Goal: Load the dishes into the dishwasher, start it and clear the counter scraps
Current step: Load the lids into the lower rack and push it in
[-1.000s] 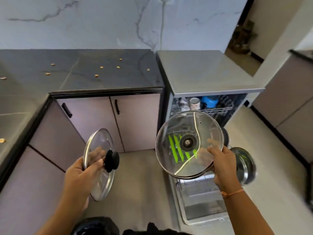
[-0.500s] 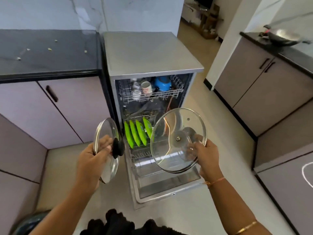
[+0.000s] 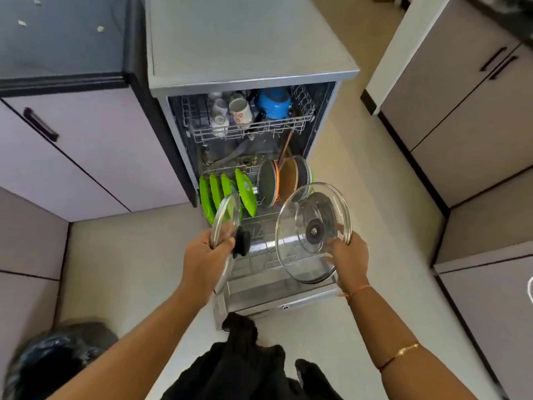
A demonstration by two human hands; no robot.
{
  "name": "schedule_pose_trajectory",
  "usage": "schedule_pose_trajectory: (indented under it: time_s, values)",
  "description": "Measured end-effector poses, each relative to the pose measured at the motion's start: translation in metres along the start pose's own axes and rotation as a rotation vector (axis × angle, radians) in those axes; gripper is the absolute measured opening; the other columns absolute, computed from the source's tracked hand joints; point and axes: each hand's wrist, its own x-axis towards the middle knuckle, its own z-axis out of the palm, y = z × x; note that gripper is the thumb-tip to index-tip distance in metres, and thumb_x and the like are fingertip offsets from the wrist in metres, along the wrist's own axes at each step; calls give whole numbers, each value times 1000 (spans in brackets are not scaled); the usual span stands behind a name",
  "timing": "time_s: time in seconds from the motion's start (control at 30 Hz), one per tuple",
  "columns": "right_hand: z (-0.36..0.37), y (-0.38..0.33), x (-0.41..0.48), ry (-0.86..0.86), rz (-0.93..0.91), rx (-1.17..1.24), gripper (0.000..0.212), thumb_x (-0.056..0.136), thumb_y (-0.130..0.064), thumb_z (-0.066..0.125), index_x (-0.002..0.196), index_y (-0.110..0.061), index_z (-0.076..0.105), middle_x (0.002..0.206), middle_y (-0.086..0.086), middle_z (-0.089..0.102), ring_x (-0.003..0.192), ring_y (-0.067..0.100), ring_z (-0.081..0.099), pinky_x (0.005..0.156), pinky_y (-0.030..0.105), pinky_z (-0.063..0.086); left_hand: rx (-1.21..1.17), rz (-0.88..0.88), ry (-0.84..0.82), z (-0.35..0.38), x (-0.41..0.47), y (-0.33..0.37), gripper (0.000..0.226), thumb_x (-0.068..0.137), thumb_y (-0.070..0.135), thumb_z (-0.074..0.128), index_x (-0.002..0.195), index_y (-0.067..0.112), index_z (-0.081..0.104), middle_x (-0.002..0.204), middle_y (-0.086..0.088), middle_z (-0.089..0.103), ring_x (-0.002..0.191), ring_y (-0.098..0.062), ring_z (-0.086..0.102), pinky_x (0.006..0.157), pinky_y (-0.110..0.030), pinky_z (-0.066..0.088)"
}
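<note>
Centre frame: left grip [image 3: 206,256] clamped on small lid [image 3: 229,210], right grip [image 3: 350,255] pinching large glass lid [image 3: 300,243] edge. Risk: edge hold slips, lids clash above lower rack [image 3: 261,255].

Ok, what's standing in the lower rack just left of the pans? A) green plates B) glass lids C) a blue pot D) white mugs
A: green plates stand on edge in the lower rack beside the pans; the mugs and blue pot sit in the upper rack.
</note>
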Motion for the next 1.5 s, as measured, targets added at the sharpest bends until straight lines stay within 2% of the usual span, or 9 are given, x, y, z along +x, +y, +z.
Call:
schedule_pose_trajectory:
  time_s: [0.17, 0.23, 0.37, 0.6, 0.77, 0.93, 1.1, 1.33, 1.5]
  values:
    - [17, 13, 55, 67, -39, -151, 23, 83, -10, 53, 67, -27, 53, 70, 5, 60, 70, 28, 59, 63, 37, 53, 93, -27, -7, 36, 52, -16, 12, 91, 12, 57, 84, 21, 61, 72, -8, 55, 64, -17, 47, 54, -21, 38]
    - [30, 24, 83, 89, -48, -193, 25, 86, -9, 52, 66, -24, 49, 64, 0, 52, 64, 22, 50, 56, 27, 40, 97, -51, 6, 51, 76, -29, 20, 90, 12, 57, 77, 27, 58, 75, -9, 57, 69, -20, 49, 58, -24, 39]
    - [64, 52, 131, 103, -45, -283, 13, 89, -7, 48, 89, -13, 60, 70, -1, 53, 70, 22, 51, 65, 30, 40, 66, -90, -4, 81, 122, -64, 25, 89, 9, 57, 91, 34, 62, 82, 3, 61, 78, -16, 55, 69, -24, 43]
    - [122, 94, 200, 24, -117, -401, 62, 85, 11, 41, 141, -16, 42, 86, 8, 60, 74, 19, 53, 73, 29, 49, -43, -201, 32, 134, 180, -131, 33, 89, 4, 56, 116, 22, 63, 88, 19, 62, 89, -7, 60, 84, -25, 47]
    - [135, 121, 234, -38, -126, -494, 63, 88, 9, 41, 145, -18, 36, 115, 17, 63, 92, 28, 60, 78, 26, 46, -82, -221, 44, 157, 202, -165, 37, 89, 0, 55, 98, 34, 61, 87, 19, 63, 90, -7, 60, 90, -31, 47]
    - [149, 133, 257, -97, -142, -498, 60, 90, 8, 43, 144, -18, 37, 110, 17, 64, 94, 28, 61, 90, 31, 50, -112, -233, 46, 170, 213, -179, 34, 89, -1, 54, 101, 31, 59, 86, 15, 62, 84, -1, 58, 84, -25, 46]
    - [161, 139, 274, -130, -163, -507, 58, 89, 6, 43, 142, -18, 40, 107, 14, 63, 82, 17, 52, 71, 15, 38, -91, -236, 50, 175, 219, -180, 35, 90, 2, 55, 92, 37, 58, 79, 16, 59, 74, 3, 54, 74, -17, 44]
    - [164, 128, 290, -139, -170, -498, 60, 88, 6, 41, 143, -20, 40, 107, 14, 64, 91, 29, 62, 88, 40, 52, -67, -249, 40, 184, 225, -181, 30, 90, 5, 56, 84, 34, 56, 82, 14, 58, 78, 0, 54, 80, -23, 45]
    - [164, 131, 294, -157, -159, -490, 61, 89, 5, 41, 144, -21, 37, 104, 13, 64, 88, 26, 61, 89, 41, 52, -78, -256, 33, 190, 225, -183, 27, 90, 5, 56, 96, 31, 58, 84, 16, 59, 82, -2, 57, 78, -19, 45]
